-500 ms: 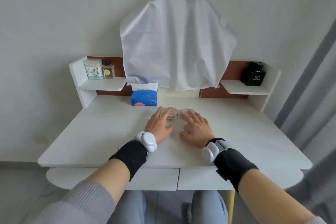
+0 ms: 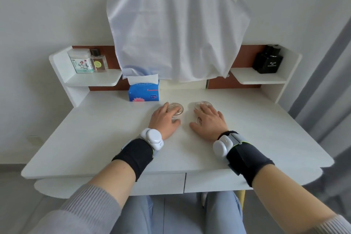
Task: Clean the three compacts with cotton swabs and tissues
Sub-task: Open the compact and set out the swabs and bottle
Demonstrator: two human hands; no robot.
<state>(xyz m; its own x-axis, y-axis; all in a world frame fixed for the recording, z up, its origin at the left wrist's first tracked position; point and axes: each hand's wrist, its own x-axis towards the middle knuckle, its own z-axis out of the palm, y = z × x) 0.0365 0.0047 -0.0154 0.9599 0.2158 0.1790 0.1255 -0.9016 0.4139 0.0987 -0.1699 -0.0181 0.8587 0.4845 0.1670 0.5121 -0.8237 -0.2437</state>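
Note:
Two round silvery compacts lie side by side on the white table (image 2: 98,138), behind its middle. My left hand (image 2: 164,122) lies flat with straight fingers resting on the left compact (image 2: 178,109). My right hand (image 2: 208,121) lies flat too, its fingertips on the right compact (image 2: 203,103). I cannot tell whether a third compact lies under the hands. A blue tissue pack (image 2: 143,93) with one tissue sticking up stands just behind and left of the left compact. A clear tub of cotton swabs (image 2: 80,61) stands on the left shelf.
A white cloth (image 2: 176,24) hangs over the back of the table. A small brown bottle (image 2: 97,61) stands beside the tub, and a black perfume bottle (image 2: 267,61) on the right shelf. Two drawers sit under the front edge. A grey curtain hangs at the right.
Both hands stay flat on the compacts. The two compacts look slightly further apart than before.

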